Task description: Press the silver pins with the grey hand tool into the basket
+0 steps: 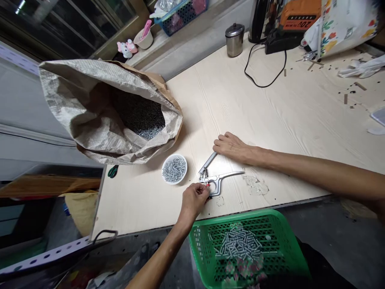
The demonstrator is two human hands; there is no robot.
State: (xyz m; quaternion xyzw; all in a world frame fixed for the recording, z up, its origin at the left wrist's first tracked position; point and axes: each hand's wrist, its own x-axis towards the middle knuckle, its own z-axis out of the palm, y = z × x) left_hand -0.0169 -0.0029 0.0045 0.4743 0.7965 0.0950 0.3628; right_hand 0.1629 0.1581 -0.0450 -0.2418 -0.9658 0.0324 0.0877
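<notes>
Silver snap-fastener pliers (214, 179) with a red piece in the jaw lie on the wooden table, their two handles spread wide. My right hand (230, 146) is closed round the end of the upper handle. At the jaw, my left hand (194, 197) pinches with thumb and fingers beside the red piece; whatever it holds is hidden. Just beyond my left hand stands a round white tub (174, 169) filled with small shiny metal pieces. Below the table edge, a green plastic basket (198, 257) contains a pile of screw-like metal parts (239, 243).
A large open sack (99, 136) holding many small metal pieces stands at the left. Green-handled scissors (113, 171) lie by the left edge. Farther back are a lidded steel canister (234, 40), a black cable (249, 72), an orange power-tool battery (300, 16) and a flowered bag (345, 32).
</notes>
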